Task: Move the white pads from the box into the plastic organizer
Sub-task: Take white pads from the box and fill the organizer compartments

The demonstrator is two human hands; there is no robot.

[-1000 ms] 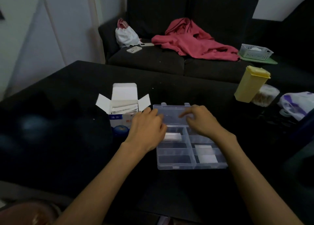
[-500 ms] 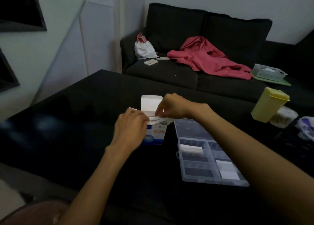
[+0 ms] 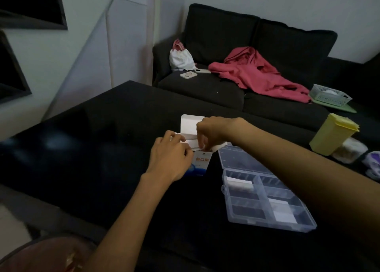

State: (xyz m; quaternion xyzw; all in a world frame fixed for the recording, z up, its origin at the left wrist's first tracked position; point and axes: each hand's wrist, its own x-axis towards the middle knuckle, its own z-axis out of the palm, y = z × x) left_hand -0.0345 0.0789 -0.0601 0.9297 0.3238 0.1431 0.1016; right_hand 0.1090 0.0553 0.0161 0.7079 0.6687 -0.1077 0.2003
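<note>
Right now both hands are at the box, which stands on the dark surface just left of the plastic organizer. The left hand curls round the box's near side and steadies it, while the right hand reaches across with its fingers bent down into the open top, pinching at the white pads that stick up there (how many it has hold of I cannot tell). The organizer lies open, its lid flat toward the box; one pad sits in a left compartment and others in a near right one.

The main risk, as I judge it, is the pull: the pads look packed tight, so a pinch may drag out several at once or tip the light box if the left hand slackens. The right forearm also crosses above the organizer, so swinging back low could catch the lid or a divider and scatter the pads already placed. A loose pinch could drop a pad on the surface between box and organizer.
</note>
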